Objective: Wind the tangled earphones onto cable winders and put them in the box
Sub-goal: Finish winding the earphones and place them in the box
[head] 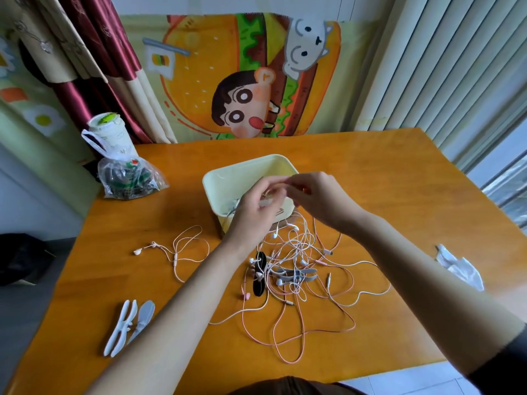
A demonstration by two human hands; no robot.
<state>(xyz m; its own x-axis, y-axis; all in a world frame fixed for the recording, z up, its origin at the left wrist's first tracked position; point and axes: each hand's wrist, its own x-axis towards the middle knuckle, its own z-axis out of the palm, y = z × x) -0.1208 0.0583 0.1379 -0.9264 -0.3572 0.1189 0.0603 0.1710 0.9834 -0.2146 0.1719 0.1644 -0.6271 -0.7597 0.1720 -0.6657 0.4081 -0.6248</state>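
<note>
Found left hand (255, 208) and right hand (323, 201) pinching a cable (285, 183) above box (218, 178); judged early: tangle (299, 266) and spare winders (125, 323) lying on table (399, 172).

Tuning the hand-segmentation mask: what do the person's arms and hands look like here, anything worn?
Both the left hand and right hand are bare: no gloves, rings or watch visible. Forearms are uncovered. Only a black fabric sleeve shows, on the right arm at the frame's lower-right edge.
</note>
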